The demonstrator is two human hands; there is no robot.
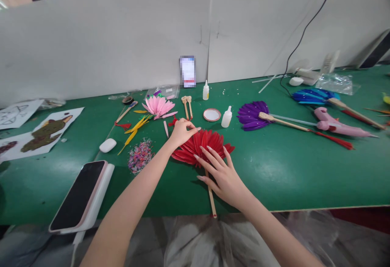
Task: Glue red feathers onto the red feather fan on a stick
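A red feather fan [210,139] lies on the green table in front of me, its wooden handle [211,200] pointing toward me over the edge. My right hand [224,175] rests on its lower feathers, fingers spread and nothing gripped. At the fan's upper left edge, my left hand [183,133] has thumb and forefinger pinched together; whatever is between the tips is too small to make out. Just beyond the fan stand a small white glue bottle [226,118] and a round white dish with a red rim [212,115].
To the right lie a purple feather fan [253,116], a pink glue gun [338,124] and a blue feather fan [317,95]. Pink feathers [159,106], yellow feathers [134,132] and colourful bits [140,156] are on the left. A phone [81,194] sits near the front edge.
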